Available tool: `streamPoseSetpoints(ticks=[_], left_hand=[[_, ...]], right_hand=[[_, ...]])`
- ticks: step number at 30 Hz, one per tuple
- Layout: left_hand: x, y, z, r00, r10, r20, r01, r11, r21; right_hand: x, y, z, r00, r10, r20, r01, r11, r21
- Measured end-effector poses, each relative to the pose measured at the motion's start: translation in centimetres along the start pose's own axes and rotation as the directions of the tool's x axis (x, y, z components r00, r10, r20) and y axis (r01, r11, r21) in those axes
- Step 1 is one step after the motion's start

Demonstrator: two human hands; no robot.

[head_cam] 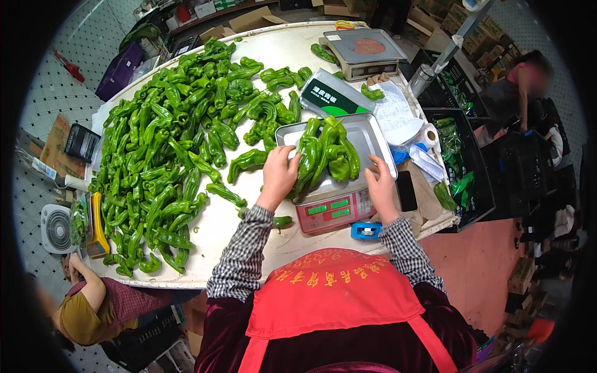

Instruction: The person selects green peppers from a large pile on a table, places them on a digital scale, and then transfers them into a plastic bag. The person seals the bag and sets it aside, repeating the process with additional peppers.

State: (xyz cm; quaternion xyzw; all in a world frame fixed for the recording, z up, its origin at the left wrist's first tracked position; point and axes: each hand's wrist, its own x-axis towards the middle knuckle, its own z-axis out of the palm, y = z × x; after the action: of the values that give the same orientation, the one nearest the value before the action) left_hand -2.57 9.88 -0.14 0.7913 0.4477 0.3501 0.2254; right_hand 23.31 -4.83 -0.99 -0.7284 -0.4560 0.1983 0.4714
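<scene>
Several long green peppers (326, 151) lie bunched in the metal pan (368, 128) of a red digital scale (333, 212) with lit green displays. My left hand (280, 176) is over the pan's left edge, its fingertips close beside the peppers; whether they touch is unclear. Across from it, my right hand (381, 185) hovers by the pan's right rim with fingers apart and nothing held. Left of the scale, a large heap of green peppers (163, 140) spreads over the white table (224, 263). Stacked printed plastic bags (333, 95) rest behind the pan.
A second scale (364, 46) stands at the back. Right of the pan lie handwritten papers (394, 112) and a black phone (406, 191). A blue tape dispenser (366, 231) sits near the front edge. Black crates (480, 186) adjoin the right side. Another person (100, 298) works at left.
</scene>
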Motion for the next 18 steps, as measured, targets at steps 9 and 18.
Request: streamPoseSetpoints(ticks=[9,18], left_hand=[[-9.7,-8.1,-1.3,0.981,-0.145,0.127,0.159,0.981,-0.107],[-12.4,-7.4,-3.5,0.927,-0.185,0.327,0.28,0.92,-0.275]], right_hand=[[-2.5,2.1,-3.9,0.996,0.082,-0.031,-0.08,0.996,0.042],[-2.8,2.4,-2.5,1.0,0.018,-0.018,-0.016,0.994,0.107]])
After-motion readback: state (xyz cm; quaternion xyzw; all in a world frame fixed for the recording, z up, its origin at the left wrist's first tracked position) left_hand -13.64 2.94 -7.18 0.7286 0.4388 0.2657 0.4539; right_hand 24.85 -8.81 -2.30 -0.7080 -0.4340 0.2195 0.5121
